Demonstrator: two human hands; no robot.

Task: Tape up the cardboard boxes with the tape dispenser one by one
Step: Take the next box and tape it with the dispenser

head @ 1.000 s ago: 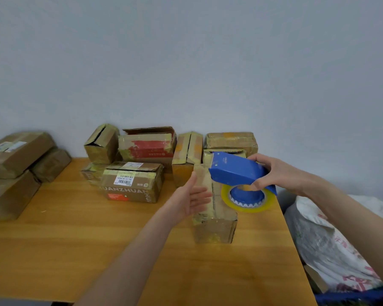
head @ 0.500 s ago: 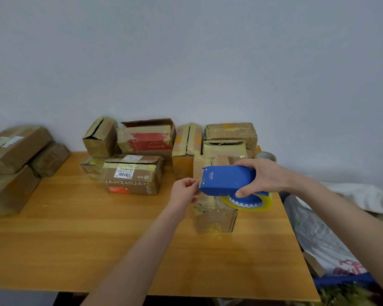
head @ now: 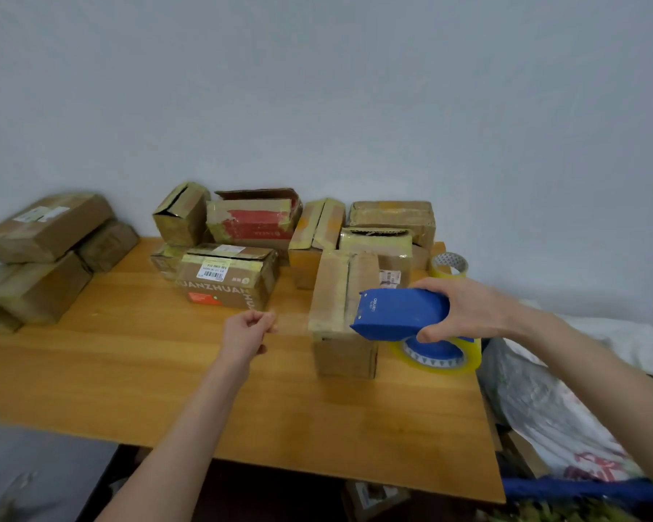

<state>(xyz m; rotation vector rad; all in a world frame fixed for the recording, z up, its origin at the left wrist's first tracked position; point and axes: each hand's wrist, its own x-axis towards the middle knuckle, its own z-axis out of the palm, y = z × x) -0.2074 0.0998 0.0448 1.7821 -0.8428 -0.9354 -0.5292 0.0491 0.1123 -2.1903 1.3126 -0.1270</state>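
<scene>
Spanning most of the view, the counter (head: 129, 371) carries a pile of cardboard boxes (head: 253, 224) along its 12 o'clock edge, and none of that has shifted. One box (head: 332, 288) stands apart at about 2 o'clock from the counter's middle, its top seam showing as a dark line. The tape dispenser (head: 400, 314) now hangs low over that box's near end, lower than a second ago, with the right hand (head: 472, 310) wrapped round its body in a full grip. The left hand (head: 247, 329) has left the dispenser's mouth and drawn away toward 9 o'clock, its grip a narrow pinch on the end of a faint clear tape strip (head: 293, 324) stretched between them. A length seems pulled free, so laying it over the seam looks next
</scene>
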